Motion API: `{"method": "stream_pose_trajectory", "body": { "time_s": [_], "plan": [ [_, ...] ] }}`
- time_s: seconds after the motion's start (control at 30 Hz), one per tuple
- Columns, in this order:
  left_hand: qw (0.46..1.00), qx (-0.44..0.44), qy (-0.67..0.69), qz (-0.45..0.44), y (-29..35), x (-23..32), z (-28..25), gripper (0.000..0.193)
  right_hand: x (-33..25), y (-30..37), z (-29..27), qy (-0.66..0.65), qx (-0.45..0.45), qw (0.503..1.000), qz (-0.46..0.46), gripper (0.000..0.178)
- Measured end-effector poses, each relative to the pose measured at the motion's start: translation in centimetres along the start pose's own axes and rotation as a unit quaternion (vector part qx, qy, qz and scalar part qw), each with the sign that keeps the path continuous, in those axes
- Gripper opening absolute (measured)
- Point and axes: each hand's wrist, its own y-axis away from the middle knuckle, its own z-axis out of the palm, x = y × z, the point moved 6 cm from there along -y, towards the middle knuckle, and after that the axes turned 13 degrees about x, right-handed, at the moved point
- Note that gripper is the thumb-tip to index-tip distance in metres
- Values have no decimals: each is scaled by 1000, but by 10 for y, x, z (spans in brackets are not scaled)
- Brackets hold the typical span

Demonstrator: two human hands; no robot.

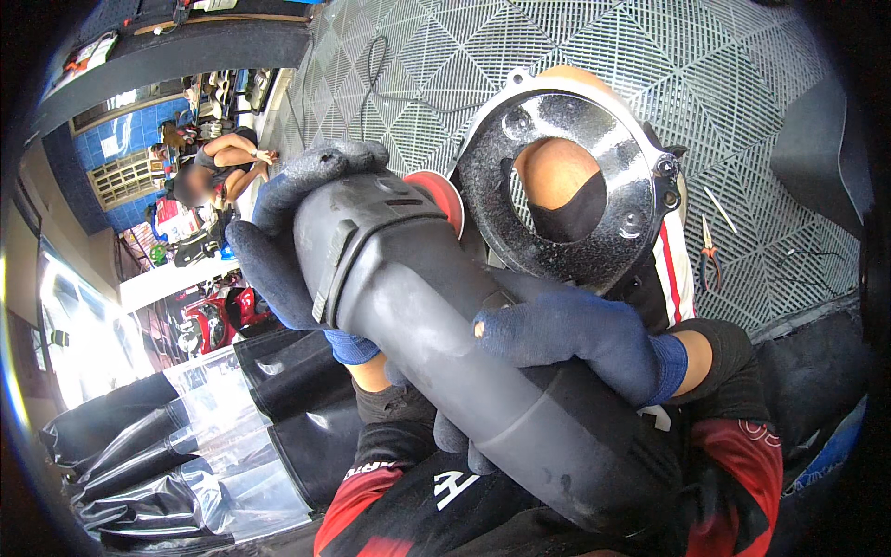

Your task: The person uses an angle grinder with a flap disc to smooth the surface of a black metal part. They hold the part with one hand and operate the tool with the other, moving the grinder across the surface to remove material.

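Both my hands wear dark blue knit gloves and hold a long black plastic duct (436,306), which slants from upper left down toward my lap at lower right. My left hand (278,218) is wrapped around its wider far end, beside a raised clip-like rib. Across the middle lies the thumb of my right hand (575,339), with fingers curled underneath; a small hole shows at the glove's thumb tip. Just beyond the duct, a glossy black ring-shaped plate (483,167) stands near my bare knee, which shows through its round opening. A red rounded part (441,197) peeks out behind the duct's far end.
Pliers with orange-and-black handles (710,263) and a thin white stick (720,210) lie on grey grid floor tiles (631,42). A dark cable (371,84) runs across the tiles. At left are black plastic sheeting (121,446), a red motorcycle (223,316) and a seated person (227,167).
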Motion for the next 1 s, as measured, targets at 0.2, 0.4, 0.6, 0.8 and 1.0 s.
{"method": "stream_pose_trajectory", "body": {
  "time_s": [0.2, 0.4, 0.6, 0.8, 1.0],
  "plan": [
    [999, 31, 21, 1, 0, -3, -2, 77, 0, -2, 1, 9, -15, 1000, -9, 55],
    [999, 33, -4, 5, -1, -4, -5, 77, -1, 2, 0, 27, -32, 999, -9, 54],
    [999, 13, 15, 47, 2, -5, 4, 77, -2, 1, -5, 22, -11, 999, -37, 52],
    [995, 13, 87, 55, -4, -12, 8, 76, -6, 4, -12, 58, 11, 993, -100, 52],
    [998, 4, 65, 25, -3, -8, 15, 74, -6, 4, -7, 35, -8, 998, -50, 61]
  ]
}}
